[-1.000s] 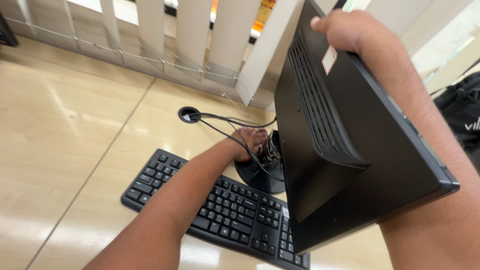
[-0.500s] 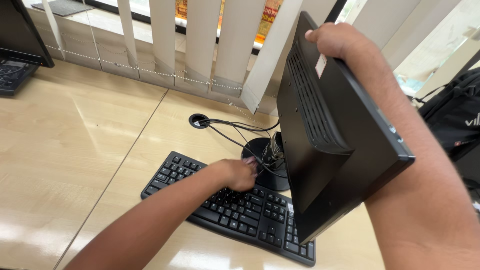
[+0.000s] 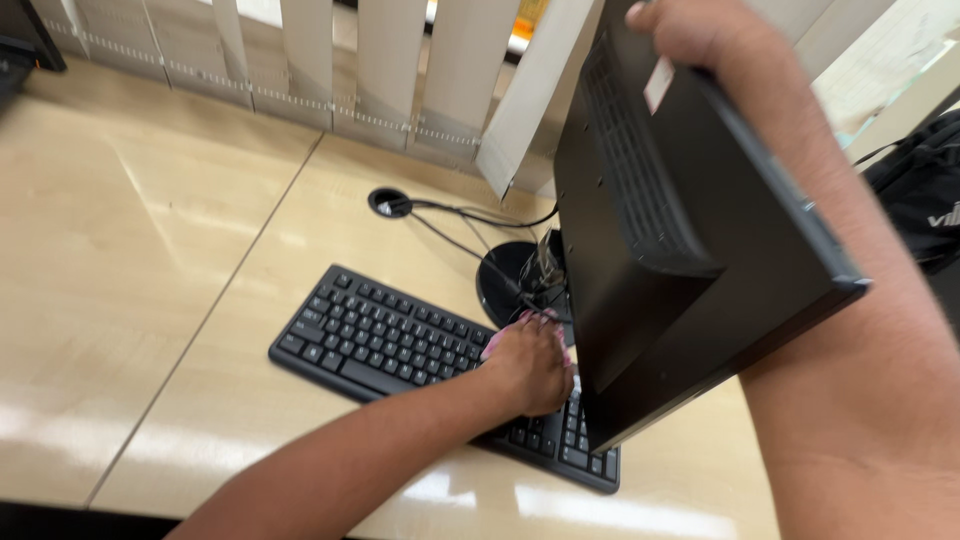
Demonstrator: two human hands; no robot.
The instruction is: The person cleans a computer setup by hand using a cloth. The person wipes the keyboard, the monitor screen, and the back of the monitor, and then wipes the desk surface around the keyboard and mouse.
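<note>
My right hand (image 3: pixel 692 32) grips the top edge of a black monitor (image 3: pixel 650 230), which is tilted with its vented back toward me. My right forearm runs down along its screen side. My left hand (image 3: pixel 530 365) rests on the right part of a black keyboard (image 3: pixel 390 335), fingers stretched toward the monitor's lower edge and holding nothing that I can see. Just beyond the fingertips are the monitor's round black stand base (image 3: pixel 500 285) and a black cable (image 3: pixel 470 250).
Cables run from the stand to a round grommet hole (image 3: pixel 388 203) in the light wooden desk (image 3: pixel 150 260). Vertical blinds (image 3: pixel 390 70) hang along the far edge. A black backpack (image 3: pixel 920 190) sits at the right. Another dark monitor's corner (image 3: pixel 30 40) shows at the far left.
My left hand left the cables at the stand, drew back over the keyboard, then settled on its right end beside the monitor's lower edge. My right hand still holds the tilted monitor.
</note>
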